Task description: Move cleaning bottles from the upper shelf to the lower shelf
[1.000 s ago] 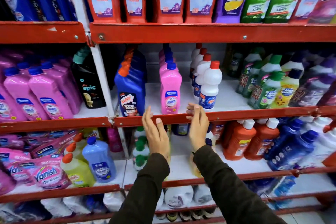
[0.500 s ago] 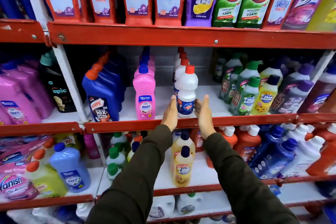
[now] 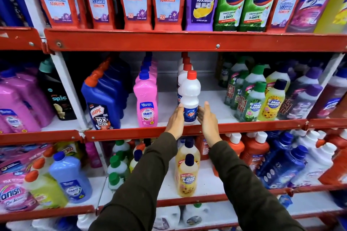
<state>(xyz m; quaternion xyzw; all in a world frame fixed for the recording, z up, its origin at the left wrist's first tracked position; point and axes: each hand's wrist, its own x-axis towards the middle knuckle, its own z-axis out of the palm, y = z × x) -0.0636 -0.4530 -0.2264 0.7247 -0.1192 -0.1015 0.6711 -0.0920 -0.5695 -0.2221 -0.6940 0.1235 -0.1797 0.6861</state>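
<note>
— Up on the middle shelf [image 3: 187,129], where's the bottle they're after?

— Front of a single-file row, right at the red lip. It's the white bottle [image 3: 190,97] with the red cap and a blue label low on its body, standing upright. More of the same kind are lined up straight behind it.

— And the hands?

— One on each side of it. The left hand [image 3: 175,121] is flat and upright against the bottle's left flank, fingertips level with the blue label and seeming to touch it. The right hand [image 3: 206,118] mirrors it on the other flank, fingers straight, with a sliver of gap between palm and label as far as I can see.

— So is the grip closed?

— No. Both hands are spread flat, fingers extended, nothing curled around the bottle. It sits between the two palms with its base on the shelf board.

— What's beside it?

— To its left, apart from it, a pink Shakti bottle [image 3: 146,103] with a blue cap, then a blue Harpic bottle [image 3: 102,103]. To the right, well apart, green and yellow Max Kleen bottles [image 3: 262,99].

— And the lower shelf [image 3: 206,198]?

— Directly under the wrists, two yellow bottles [image 3: 186,170] with dark caps stand one behind the other. Orange bottles [image 3: 251,148] with white caps sit just to their right.
</note>
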